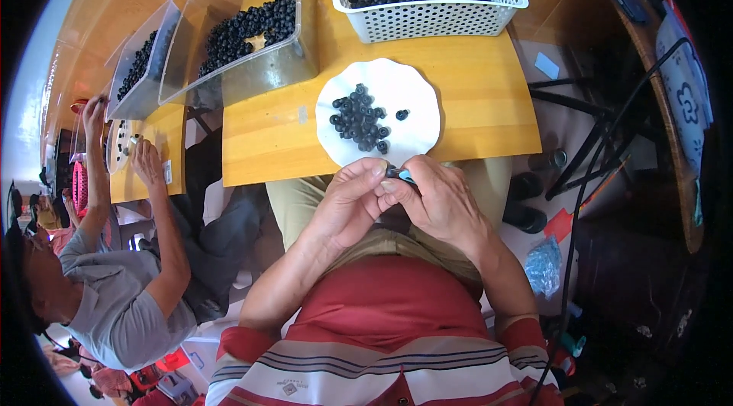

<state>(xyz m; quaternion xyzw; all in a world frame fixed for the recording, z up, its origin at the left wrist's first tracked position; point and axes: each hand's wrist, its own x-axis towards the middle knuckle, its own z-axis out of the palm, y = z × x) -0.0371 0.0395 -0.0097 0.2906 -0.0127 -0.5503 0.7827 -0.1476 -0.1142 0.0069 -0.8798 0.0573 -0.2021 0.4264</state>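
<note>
In front of my lap, just past the near edge of the wooden table (489, 119), both my hands meet with fingers pinched. My left hand (347, 203) grips a small dark piece (393, 173) between thumb and fingertips. My right hand (443, 200) closes on something small with a light blue end (405, 175); its kind is mostly hidden by the fingers. Right beyond the hands is a white scalloped plate (416, 81). On it lies a heap of small dark round pieces (357, 119), like blueberries or beads, with one piece (402, 114) apart on the right.
Behind the plate stands a white perforated basket (427, 24) of dark round pieces. A clear plastic bin (267, 70) holds more at the left, beside another bin (137, 100). A co-worker (130, 291) handles similar pieces at the left table. A black cable (584, 200) hangs at right.
</note>
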